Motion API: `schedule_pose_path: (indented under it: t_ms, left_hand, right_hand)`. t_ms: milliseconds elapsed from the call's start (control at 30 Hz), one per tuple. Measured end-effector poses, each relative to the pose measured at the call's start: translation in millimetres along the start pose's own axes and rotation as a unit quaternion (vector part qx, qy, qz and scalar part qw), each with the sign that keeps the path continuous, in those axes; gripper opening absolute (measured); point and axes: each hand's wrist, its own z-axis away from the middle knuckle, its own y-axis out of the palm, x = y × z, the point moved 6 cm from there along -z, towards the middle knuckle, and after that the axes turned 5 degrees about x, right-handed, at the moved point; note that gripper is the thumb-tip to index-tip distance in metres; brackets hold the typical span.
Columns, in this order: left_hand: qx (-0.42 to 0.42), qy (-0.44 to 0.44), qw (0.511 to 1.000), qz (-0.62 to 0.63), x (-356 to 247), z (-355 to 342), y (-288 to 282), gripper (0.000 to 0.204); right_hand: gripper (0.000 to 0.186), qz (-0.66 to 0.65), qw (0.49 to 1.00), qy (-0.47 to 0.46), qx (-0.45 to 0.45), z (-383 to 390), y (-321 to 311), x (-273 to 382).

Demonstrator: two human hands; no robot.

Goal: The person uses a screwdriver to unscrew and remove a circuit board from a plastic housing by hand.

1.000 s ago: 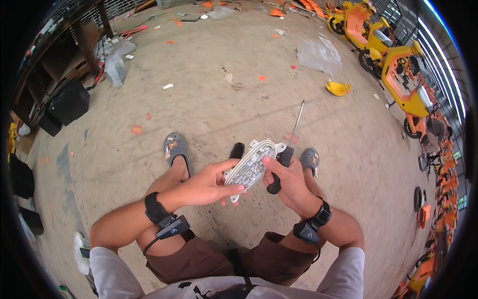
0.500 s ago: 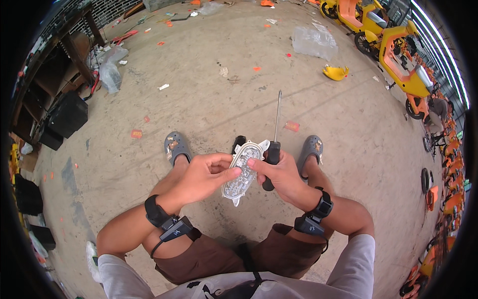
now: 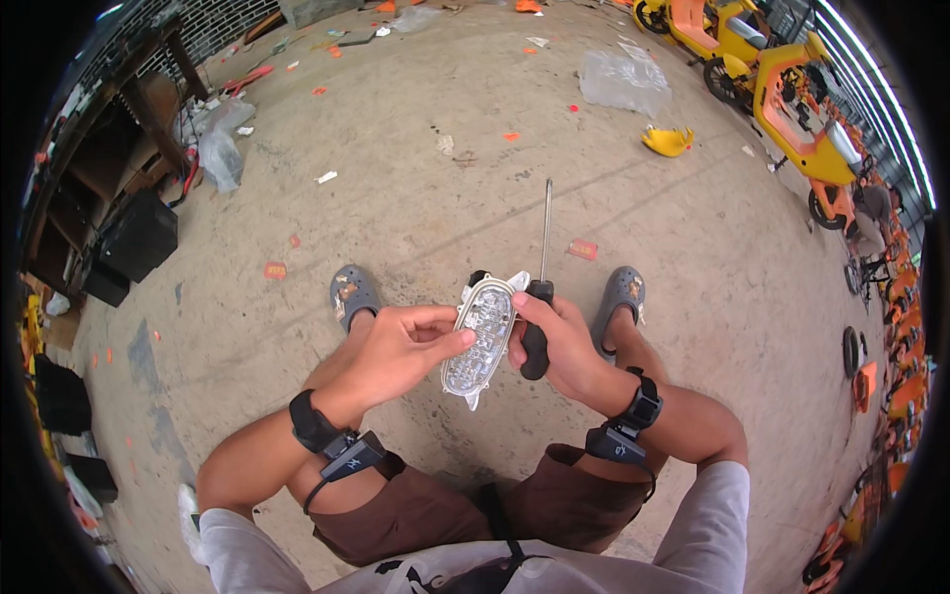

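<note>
An oval lamp unit (image 3: 480, 342) with a silvery, patterned face and a pale rim is held between my hands, above the floor and between my knees. My left hand (image 3: 408, 342) grips its left edge, thumb laid on the face. At the upper right edge my right hand (image 3: 559, 342) pinches the lamp's rim with the thumb. That same hand also keeps a screwdriver (image 3: 538, 322) against its palm, black handle down and metal shaft pointing away from me. A black part (image 3: 479, 277) shows behind the lamp's top; most of it is hidden.
My feet in grey clogs (image 3: 354, 297) stand either side. A yellow curved shell piece (image 3: 667, 142) and clear plastic wrap (image 3: 625, 81) lie farther off. Yellow scooters (image 3: 807, 119) line the right. Black boxes (image 3: 137, 233) and a dark workbench (image 3: 139, 104) are on the left.
My right thumb has slid off the lamp's face to its upper right rim, uncovering more of the face. The screwdriver has shifted slightly left at its tip.
</note>
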Motion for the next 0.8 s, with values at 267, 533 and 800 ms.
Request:
schedule_pose_path:
  t_ms: [267, 533, 800]
  left_hand:
    - [-0.015, -0.009, 0.998, -0.058, 8.2, 0.1, -7.1, 0.033]
    - [0.0, -0.017, 1.0, -0.015, 3.2, 0.1, -2.5, 0.032]
    - [-0.002, -0.015, 1.0, -0.018, 4.2, -0.8, -1.2, 0.032]
  right_hand:
    - [0.03, 0.001, 1.0, -0.005, 0.012, -0.7, 0.7, -1.8]
    - [0.03, 0.052, 0.999, 0.002, -0.014, 0.1, 0.0, 0.1]
    - [0.03, 0.062, 0.998, 0.002, -0.017, 1.4, -2.4, 1.1]
